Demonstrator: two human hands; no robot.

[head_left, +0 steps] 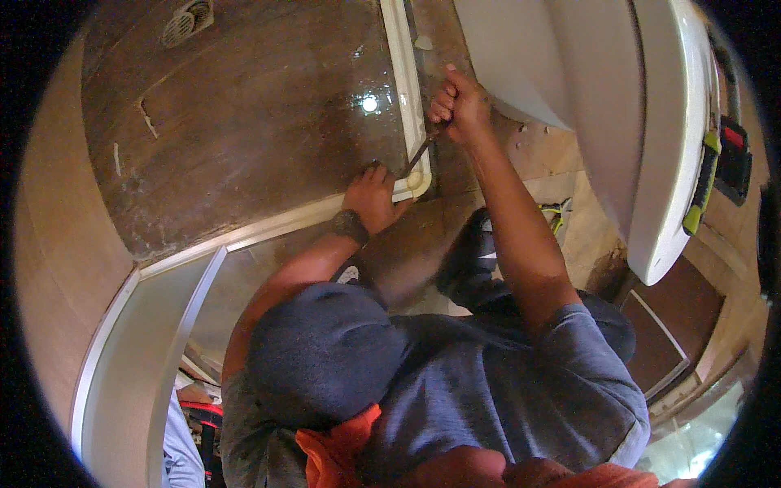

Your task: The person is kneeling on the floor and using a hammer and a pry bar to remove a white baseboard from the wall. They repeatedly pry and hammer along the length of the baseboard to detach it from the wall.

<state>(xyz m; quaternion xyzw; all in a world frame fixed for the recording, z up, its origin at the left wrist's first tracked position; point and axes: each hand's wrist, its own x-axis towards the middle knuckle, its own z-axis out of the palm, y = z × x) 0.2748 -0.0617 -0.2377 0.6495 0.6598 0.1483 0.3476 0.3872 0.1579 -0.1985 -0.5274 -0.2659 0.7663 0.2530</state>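
My right hand [461, 110] is closed around a slim dark hand tool [419, 153], thumb pointing up along the fist. The tool slants down to the left, its end at the inner corner of a cream-white raised rim [403, 81]. Its handle is hidden in the fist, so the exact kind cannot be made out. My left hand [376, 198], with a dark band at the wrist, lies over the rim just left of that corner. Its fingers are stretched out close to the tool's end, and the thumb points right. Inside the rim is a wet brown floor [244, 122].
A round drain grate [181, 28] sits at the far left. At right rises a large white fixture [602, 98] with a green-and-black knife [703, 184] on its edge. A yellow-green tool [557, 214] lies on the floor. A pale panel [154, 342] stands at lower left.
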